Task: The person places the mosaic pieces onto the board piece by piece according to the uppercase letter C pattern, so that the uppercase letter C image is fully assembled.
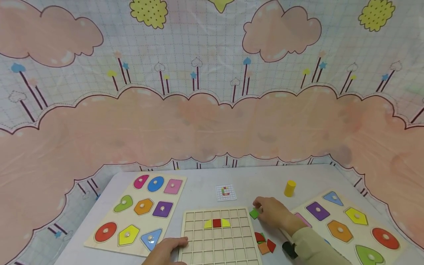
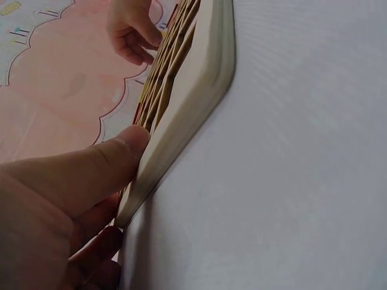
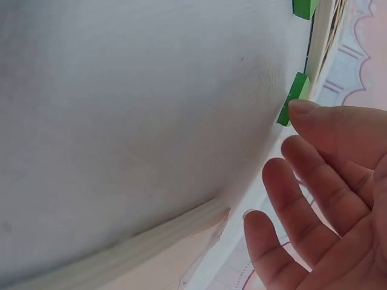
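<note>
A wooden grid board (image 1: 212, 243) lies in front of me, holding a red square (image 1: 216, 223) between two yellow curved pieces (image 1: 207, 223). My left hand (image 1: 167, 250) grips the board's left edge; in the left wrist view its thumb presses the edge and the fingers curl below it. Beyond the board's right edge, my right hand (image 1: 273, 211) is beside a green piece (image 1: 254, 213). In the right wrist view the thumb tip overlaps this green piece (image 3: 293, 99), while the other fingers are loosely bent and apart from it.
Red, orange and green pieces (image 1: 264, 247) cluster right of the board. A small pattern card (image 1: 226, 192) lies behind it, a yellow cylinder (image 1: 289, 188) at back right. Knobbed shape puzzles flank it, one left (image 1: 132, 217), one right (image 1: 324, 217), partly under the right arm.
</note>
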`<action>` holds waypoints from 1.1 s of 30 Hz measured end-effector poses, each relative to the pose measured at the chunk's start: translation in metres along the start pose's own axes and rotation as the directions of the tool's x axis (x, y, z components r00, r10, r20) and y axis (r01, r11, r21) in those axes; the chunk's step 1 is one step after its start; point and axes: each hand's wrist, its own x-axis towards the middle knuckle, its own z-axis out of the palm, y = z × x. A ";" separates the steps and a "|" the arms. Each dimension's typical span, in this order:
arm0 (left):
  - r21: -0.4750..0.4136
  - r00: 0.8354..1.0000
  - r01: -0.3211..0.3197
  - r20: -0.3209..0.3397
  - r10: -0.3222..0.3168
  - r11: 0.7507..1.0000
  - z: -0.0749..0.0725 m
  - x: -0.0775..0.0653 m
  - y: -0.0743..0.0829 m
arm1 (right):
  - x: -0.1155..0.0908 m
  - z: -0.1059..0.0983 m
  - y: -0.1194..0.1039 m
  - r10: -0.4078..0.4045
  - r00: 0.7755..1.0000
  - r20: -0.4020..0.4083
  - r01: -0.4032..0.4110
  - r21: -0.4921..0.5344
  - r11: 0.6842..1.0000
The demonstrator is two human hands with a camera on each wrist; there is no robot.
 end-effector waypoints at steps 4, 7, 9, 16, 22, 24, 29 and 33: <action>-0.005 1.000 0.012 0.001 -0.012 1.000 0.000 0.000 0.001 | 0.002 0.002 -0.001 -0.001 1.000 0.014 0.001 0.014 1.000; -0.023 0.999 0.032 0.000 -0.032 0.999 0.001 0.000 0.002 | 0.002 0.003 -0.001 0.001 1.000 0.017 -0.001 0.018 1.000; -0.032 0.999 0.046 -0.002 -0.046 0.998 0.001 0.000 0.003 | 0.002 0.003 -0.001 -0.001 1.000 0.015 0.001 0.017 1.000; -0.005 0.999 0.052 -0.012 -0.052 0.999 0.000 0.001 0.006 | 0.000 0.002 -0.001 -0.002 1.000 0.001 0.002 -0.006 1.000; -0.005 0.998 0.064 -0.011 -0.064 0.998 0.001 0.001 0.007 | 0.000 0.003 0.001 -0.004 1.000 0.001 0.004 -0.004 1.000; -0.003 0.998 0.062 -0.009 -0.062 0.998 0.001 0.001 0.007 | 0.000 0.004 0.002 -0.008 1.000 0.000 0.008 -0.009 1.000; 0.001 0.998 0.057 -0.006 -0.057 0.998 0.001 0.001 0.005 | 0.000 0.005 0.003 -0.008 1.000 0.000 0.008 -0.030 1.000; 0.003 0.998 0.059 -0.008 -0.059 0.998 0.001 0.001 0.005 | -0.001 0.004 0.002 -0.002 1.000 -0.006 0.002 -0.039 0.999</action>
